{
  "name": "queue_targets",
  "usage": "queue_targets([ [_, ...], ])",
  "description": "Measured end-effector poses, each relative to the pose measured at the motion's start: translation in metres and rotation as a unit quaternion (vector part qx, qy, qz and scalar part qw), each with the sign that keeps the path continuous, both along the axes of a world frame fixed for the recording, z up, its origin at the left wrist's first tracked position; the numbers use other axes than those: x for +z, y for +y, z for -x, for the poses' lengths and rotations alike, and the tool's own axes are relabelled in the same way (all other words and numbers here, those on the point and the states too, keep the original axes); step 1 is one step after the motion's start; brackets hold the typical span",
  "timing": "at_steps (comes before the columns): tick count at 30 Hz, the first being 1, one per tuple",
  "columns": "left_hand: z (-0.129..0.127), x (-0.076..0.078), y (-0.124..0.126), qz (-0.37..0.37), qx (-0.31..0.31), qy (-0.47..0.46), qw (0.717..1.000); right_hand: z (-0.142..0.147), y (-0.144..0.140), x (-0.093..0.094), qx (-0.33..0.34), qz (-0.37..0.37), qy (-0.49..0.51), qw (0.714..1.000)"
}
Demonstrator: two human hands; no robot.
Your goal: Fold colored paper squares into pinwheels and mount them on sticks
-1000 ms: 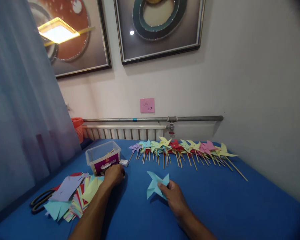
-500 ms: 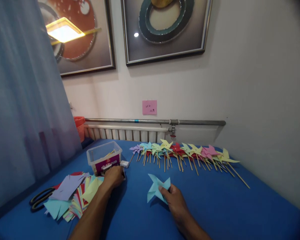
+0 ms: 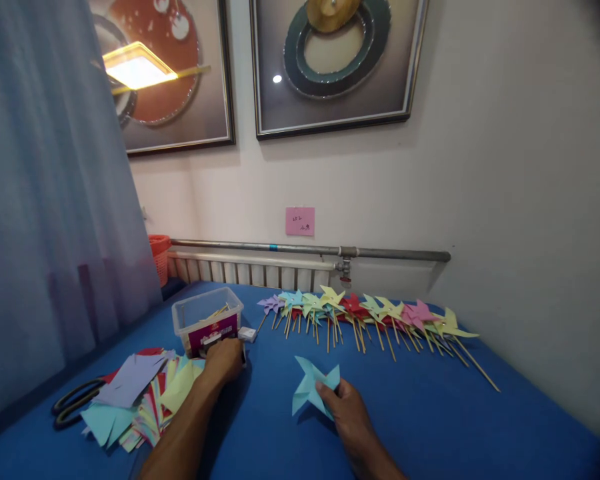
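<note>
Between the thumb and fingers of my right hand [image 3: 347,410] is a light-blue paper pinwheel [image 3: 307,385] without a stick, held just above the blue table. My left hand [image 3: 225,360] reaches down in front of a clear plastic tub [image 3: 205,310] with a purple label and thin sticks inside. Its fingers point away from me and are hidden behind the back of the hand. A small dark-edged box [image 3: 243,355] shows partly beside them; whether they hold anything from it is not visible. A small white box [image 3: 247,334] lies just beyond.
Finished pinwheels [image 3: 353,308] on sticks lie in a row along the back. Left of my forearm are a pile of coloured paper sheets [image 3: 135,380] and black-handled scissors [image 3: 75,403]. A blue curtain [image 3: 55,187] hangs at the left; a pipe [image 3: 400,254] runs along the wall.
The view has tilted up slightly, so everything sits a little lower. My left hand stays by the tub, and my right hand keeps hold of the light-blue pinwheel.
</note>
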State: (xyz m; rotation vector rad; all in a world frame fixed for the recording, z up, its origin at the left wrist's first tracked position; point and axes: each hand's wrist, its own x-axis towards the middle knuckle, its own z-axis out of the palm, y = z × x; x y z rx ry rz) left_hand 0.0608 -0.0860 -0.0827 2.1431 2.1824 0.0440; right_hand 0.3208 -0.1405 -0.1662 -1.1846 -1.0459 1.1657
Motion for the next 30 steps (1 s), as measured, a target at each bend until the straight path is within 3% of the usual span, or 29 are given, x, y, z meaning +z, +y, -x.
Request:
queue_targets([
  [5, -0.001, -0.001, -0.002, -0.005, -0.026, 0.028, 0.999, -0.001, -0.003, 0.002, 0.015, -0.002, -0.004, 1.0],
  [13, -0.006, 0.008, -0.007, -0.091, 0.008, -0.036, 0.995, 0.003, -0.011, 0.013, -0.005, 0.009, 0.021, 1.0],
  [17, -0.036, 0.009, -0.023, -0.046, -0.117, -0.118, 0.985, 0.002, -0.013, 0.018, -0.005, 0.012, 0.051, 0.999],
  [22, -0.069, -0.002, -0.042, 0.01, -0.252, -0.024, 0.967, 0.0, -0.016, 0.027, -0.022, 0.011, 0.064, 0.998],
  [26, -0.062, -0.005, -0.038, 0.063, -0.288, -0.113, 0.949, -0.001, -0.016, 0.029, -0.038, 0.018, 0.067, 0.997],
  [30, -0.048, -0.002, -0.029, 0.081, -0.263, -0.201, 0.94, -0.002, -0.014, 0.025, -0.038, 0.014, 0.066, 0.997],
])
